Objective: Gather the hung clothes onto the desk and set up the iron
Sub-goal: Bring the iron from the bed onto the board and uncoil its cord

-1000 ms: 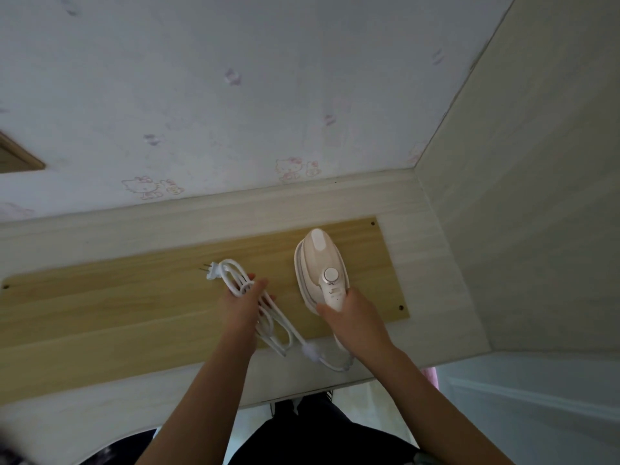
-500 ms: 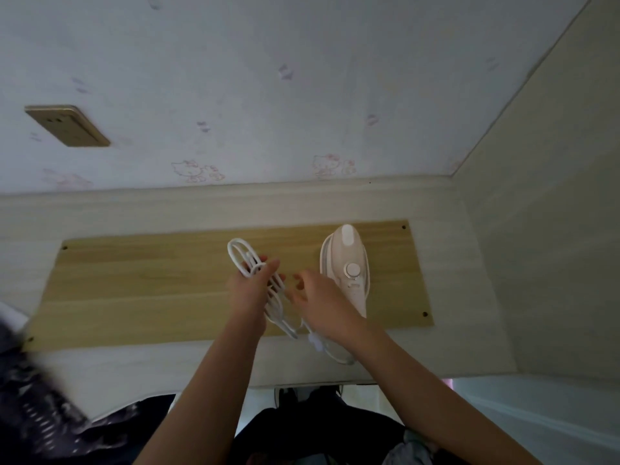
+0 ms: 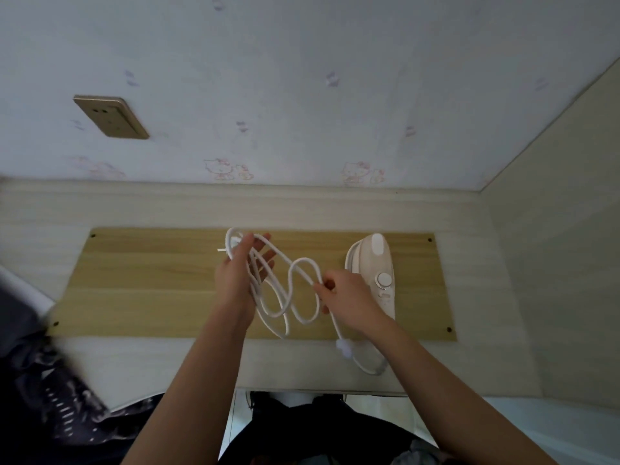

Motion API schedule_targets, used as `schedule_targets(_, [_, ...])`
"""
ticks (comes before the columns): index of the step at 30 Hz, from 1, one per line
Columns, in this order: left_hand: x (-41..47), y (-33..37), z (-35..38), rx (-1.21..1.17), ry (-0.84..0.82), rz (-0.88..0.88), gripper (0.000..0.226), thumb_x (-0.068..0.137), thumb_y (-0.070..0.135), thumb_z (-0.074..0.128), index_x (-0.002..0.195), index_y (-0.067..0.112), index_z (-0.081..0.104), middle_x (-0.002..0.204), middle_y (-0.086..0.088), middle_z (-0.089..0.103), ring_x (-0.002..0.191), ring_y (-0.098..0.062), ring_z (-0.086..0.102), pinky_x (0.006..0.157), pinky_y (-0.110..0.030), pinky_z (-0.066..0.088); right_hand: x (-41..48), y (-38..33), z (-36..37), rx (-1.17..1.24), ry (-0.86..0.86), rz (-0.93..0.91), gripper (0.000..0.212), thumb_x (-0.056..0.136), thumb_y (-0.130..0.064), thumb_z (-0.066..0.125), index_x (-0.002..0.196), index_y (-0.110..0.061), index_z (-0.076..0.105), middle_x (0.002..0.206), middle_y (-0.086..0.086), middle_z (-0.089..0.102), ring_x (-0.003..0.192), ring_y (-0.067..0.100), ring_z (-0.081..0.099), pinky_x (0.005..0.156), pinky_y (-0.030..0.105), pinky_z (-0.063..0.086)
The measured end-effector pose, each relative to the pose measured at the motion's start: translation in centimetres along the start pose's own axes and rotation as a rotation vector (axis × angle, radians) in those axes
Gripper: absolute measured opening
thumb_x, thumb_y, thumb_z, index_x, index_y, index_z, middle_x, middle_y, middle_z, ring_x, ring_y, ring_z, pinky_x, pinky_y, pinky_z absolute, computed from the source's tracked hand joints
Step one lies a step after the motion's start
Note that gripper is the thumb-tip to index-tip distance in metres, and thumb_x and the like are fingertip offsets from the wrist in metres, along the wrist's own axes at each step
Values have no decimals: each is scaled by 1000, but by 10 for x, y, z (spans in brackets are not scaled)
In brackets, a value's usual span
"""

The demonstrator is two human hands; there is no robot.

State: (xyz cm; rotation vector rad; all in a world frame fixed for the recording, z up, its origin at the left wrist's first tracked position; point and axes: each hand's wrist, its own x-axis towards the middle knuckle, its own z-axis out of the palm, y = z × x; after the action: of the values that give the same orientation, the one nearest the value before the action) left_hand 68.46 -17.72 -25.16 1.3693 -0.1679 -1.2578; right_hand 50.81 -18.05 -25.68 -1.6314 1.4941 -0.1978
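Note:
A small beige iron [image 3: 374,263] lies flat on the right part of a light wooden board [image 3: 151,283] on the desk [image 3: 302,206]. Its white cord [image 3: 295,297] spreads in loose loops between my hands above the board. My left hand [image 3: 240,276] holds the bundled end of the cord, with the plug prongs poking out at its left. My right hand [image 3: 345,300] pinches one loop of the cord just left of the iron. A dark patterned garment [image 3: 53,404] lies at the desk's left front edge.
A gold wall socket [image 3: 110,117] sits on the wallpapered wall above the desk's left half. A pale side panel [image 3: 553,229] closes the desk on the right. The desk's front edge runs just below the cord's tail.
My right hand has left the iron's handle and taken a loop of the cord. The coil has been pulled apart into wider loops. The view has shifted, bringing the socket into sight.

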Motion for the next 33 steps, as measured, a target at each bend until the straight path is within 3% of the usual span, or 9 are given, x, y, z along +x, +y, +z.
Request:
schedule_targets(3, [8,17,-11,-113,-89,-32,35,94,33,55,114,4,59,115,-8,69,102,-24,68,89,-35,52,3,-5,2,-134,-31,24,19,95,-30,52,79,-24,59,70,-3,70,59,5,68,57,21,50])
schedule_targets(6, [18,39,-27,-151,-114,-8,25,96,29,53,109,9,57,111,-6,70,97,-24,70,88,-34,52,8,-5,5,-305,-109,105,17,95,-25,49,81,-19,59,78,2,73,67,13,71,68,31,56])
schedule_targets(10, [34,69,-55,-16,-98,132,10,99,11,47,95,12,57,96,-7,73,86,-24,72,83,-37,55,16,-10,10,-404,-165,201,18,91,-20,48,77,-17,59,78,4,74,73,17,71,73,33,57])
schedule_targets(15, [48,100,-79,181,-140,237,11,97,8,50,96,13,59,99,-9,73,95,-29,70,87,-39,54,27,-42,17,-384,-63,218,38,91,-19,46,54,-17,40,56,1,46,53,17,45,48,27,31])
schedule_targets(18, [55,116,-90,296,-158,314,14,98,7,48,96,12,61,96,-7,73,89,-25,71,84,-36,54,38,-68,25,-336,-7,197,35,92,-21,45,61,-9,53,65,9,57,70,26,57,56,29,39])
schedule_targets(22, [57,130,-105,413,-212,407,13,97,5,48,100,5,61,95,-8,73,82,-25,72,78,-31,56,49,-125,39,-203,36,60,31,95,-28,49,109,-6,67,111,10,67,103,26,61,88,33,47])
schedule_targets(28, [64,138,-130,562,-328,517,13,96,3,50,95,10,62,89,-5,73,77,-23,71,71,-22,53,76,-212,62,65,50,-121,37,98,-37,41,104,-11,67,98,-1,70,93,17,64,86,35,50])
schedule_targets(31, [64,141,-139,632,-385,596,16,95,-1,50,92,10,62,87,-2,72,75,-22,70,70,-19,52,95,-244,70,455,-17,6,39,99,-35,39,112,-4,59,101,10,72,95,25,68,88,39,55])
schedule_targets(33, [64,144,-144,637,-436,635,19,94,-2,50,92,12,63,86,1,72,76,-21,70,73,-22,53,104,-260,76,788,-135,155,41,101,-34,38,120,0,50,105,19,69,88,31,68,75,39,57])
